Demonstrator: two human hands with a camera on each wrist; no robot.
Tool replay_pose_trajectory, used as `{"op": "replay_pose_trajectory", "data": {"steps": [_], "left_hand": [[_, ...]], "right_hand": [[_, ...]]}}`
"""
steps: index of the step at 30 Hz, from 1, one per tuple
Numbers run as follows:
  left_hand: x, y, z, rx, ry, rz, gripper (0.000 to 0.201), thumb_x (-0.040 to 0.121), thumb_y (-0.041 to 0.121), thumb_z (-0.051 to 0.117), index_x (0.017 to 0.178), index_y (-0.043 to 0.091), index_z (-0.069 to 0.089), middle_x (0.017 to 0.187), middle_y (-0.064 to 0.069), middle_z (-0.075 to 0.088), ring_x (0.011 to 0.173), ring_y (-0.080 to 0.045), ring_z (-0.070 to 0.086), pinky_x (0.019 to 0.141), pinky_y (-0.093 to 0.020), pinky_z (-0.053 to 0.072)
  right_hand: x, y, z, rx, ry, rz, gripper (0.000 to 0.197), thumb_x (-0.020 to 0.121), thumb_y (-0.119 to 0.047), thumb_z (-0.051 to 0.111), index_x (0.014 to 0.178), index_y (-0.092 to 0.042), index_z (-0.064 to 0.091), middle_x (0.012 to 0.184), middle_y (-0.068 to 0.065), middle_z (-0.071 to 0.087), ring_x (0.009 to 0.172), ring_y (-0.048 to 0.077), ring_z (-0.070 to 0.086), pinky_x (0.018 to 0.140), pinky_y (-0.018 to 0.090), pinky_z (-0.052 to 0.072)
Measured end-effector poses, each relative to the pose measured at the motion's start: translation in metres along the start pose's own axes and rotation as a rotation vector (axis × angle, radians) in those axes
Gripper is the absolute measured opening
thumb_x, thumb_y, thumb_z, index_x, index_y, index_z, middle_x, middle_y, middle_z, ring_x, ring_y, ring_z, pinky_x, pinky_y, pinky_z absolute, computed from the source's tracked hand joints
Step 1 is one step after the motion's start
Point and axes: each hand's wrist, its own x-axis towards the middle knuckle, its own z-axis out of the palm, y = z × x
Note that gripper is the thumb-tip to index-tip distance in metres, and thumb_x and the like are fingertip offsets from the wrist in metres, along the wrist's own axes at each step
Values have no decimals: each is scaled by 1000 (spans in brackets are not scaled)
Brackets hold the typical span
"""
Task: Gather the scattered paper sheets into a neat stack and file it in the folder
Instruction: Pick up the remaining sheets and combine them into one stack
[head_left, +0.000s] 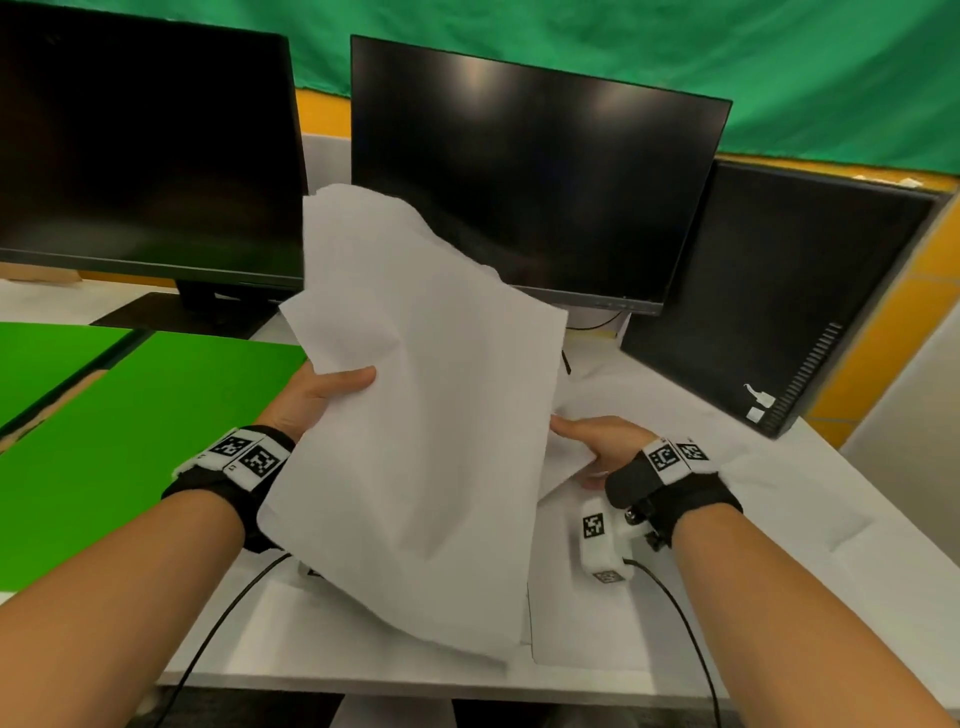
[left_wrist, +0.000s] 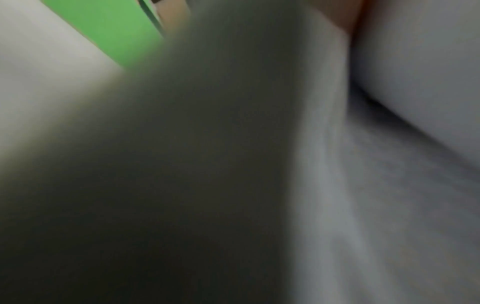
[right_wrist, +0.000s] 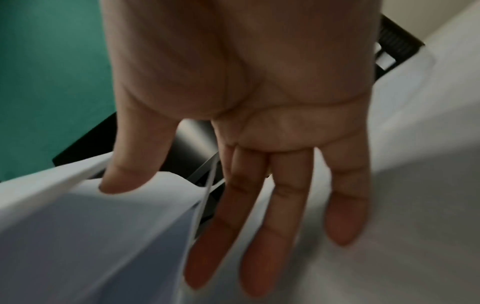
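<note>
Several white paper sheets (head_left: 415, 415) are lifted off the tabletop (head_left: 779, 519) in a loose, uneven bundle, tilted back toward the monitors. Top edges are ragged and fanned, not squared; the bottom corner hangs over the near tabletop edge.

Left hand (head_left: 311, 395): grip closed on the bundle's left edge, thumb on the front face, fingers hidden behind. Left wrist view is blurred grey paper, with a strip of green at the upper left; nothing more can be read from it.

Right hand (head_left: 597, 441): at the bundle's lower right edge, low over the tabletop. In the right wrist view the right hand (right_wrist: 241, 102) shows fingers (right_wrist: 270, 226) straight and spread, thumb lying on a sheet edge (right_wrist: 103, 216); grip is slack, not curled round anything.

More sheets lie flat on the tabletop under and right of the right hand, one (head_left: 582, 623) near the front edge.

Green folder (head_left: 130, 441) lies open and flat at left, touching no sheet, its right edge just beside the left wrist.

Room: two dark monitors (head_left: 519, 197) stand close behind the raised sheets, a black computer case (head_left: 779, 301) at right rear. Free tabletop shows to the right front. Cables (head_left: 675, 613) trail from both wrist cameras over the near edge.
</note>
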Motion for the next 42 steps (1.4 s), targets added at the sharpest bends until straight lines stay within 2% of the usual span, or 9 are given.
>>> {"op": "replay_pose_trajectory", "data": {"steps": [2, 5, 8, 12, 18, 22, 26, 34, 42], "left_hand": [[1, -1, 4, 3, -66, -35, 56, 51, 10, 84, 104, 16, 68, 91, 1, 77, 80, -17, 74, 65, -28, 59], [0, 7, 12, -15, -137, -37, 40, 61, -10, 68, 88, 18, 77, 85, 0, 77, 74, -16, 74, 61, -27, 59], [-1, 17, 15, -2, -189, -51, 33, 69, -5, 60, 80, 20, 79, 81, 0, 77, 70, -16, 74, 59, -27, 59], [1, 24, 15, 49, -181, -69, 49, 82, -14, 43, 81, 20, 78, 83, 0, 78, 72, -16, 74, 60, -27, 59], [5, 27, 7, 163, -119, -113, 38, 63, -8, 68, 92, 17, 73, 83, 0, 78, 72, -16, 75, 56, -27, 58], [7, 13, -1, 218, -47, -187, 43, 69, -12, 66, 106, 10, 62, 91, -3, 78, 77, -21, 74, 63, -32, 60], [8, 7, 3, 229, -30, -203, 35, 81, -15, 51, 103, 10, 62, 85, -2, 77, 72, -17, 74, 61, -29, 60], [8, 7, 11, 224, -21, -177, 38, 81, -18, 48, 99, 13, 61, 74, 4, 77, 65, -13, 74, 54, -26, 58], [10, 7, 2, 243, -14, -181, 53, 63, -5, 63, 114, 11, 60, 93, -5, 75, 76, -20, 74, 64, -32, 60]], "right_hand": [[4, -6, 5, -80, -12, -21, 81, 62, -60, 72, 125, -12, 56, 126, 2, 56, 111, 21, 53, 93, 29, 46], [13, -12, 13, 63, 93, -35, 12, 91, -20, 50, 83, -13, 55, 86, 5, 59, 73, 15, 53, 54, 17, 45], [18, -12, 15, 49, 127, -37, 16, 93, -11, 48, 80, -5, 53, 82, 8, 53, 67, 19, 49, 60, 26, 41], [24, -2, 4, 227, 293, -148, 40, 98, -14, 35, 131, 5, 44, 136, 24, 49, 114, 33, 53, 106, 43, 41], [40, 3, -15, 381, 263, -356, 94, 50, -69, 76, 131, -26, 52, 129, 1, 62, 120, 26, 56, 108, 51, 37], [33, -4, -16, 296, 322, -347, 89, 63, -63, 69, 135, -15, 46, 135, 5, 56, 123, 28, 51, 110, 43, 35], [24, -7, -16, 388, 480, -355, 59, 91, -41, 52, 136, -4, 40, 113, 1, 49, 106, 18, 46, 91, 26, 32], [20, -3, -8, 312, 544, -444, 28, 91, -11, 54, 117, 2, 57, 116, 17, 61, 104, 27, 56, 83, 26, 37], [24, -5, -21, 481, 597, -409, 40, 98, -27, 43, 125, 1, 52, 100, 3, 54, 95, 16, 48, 65, 15, 39]]}}
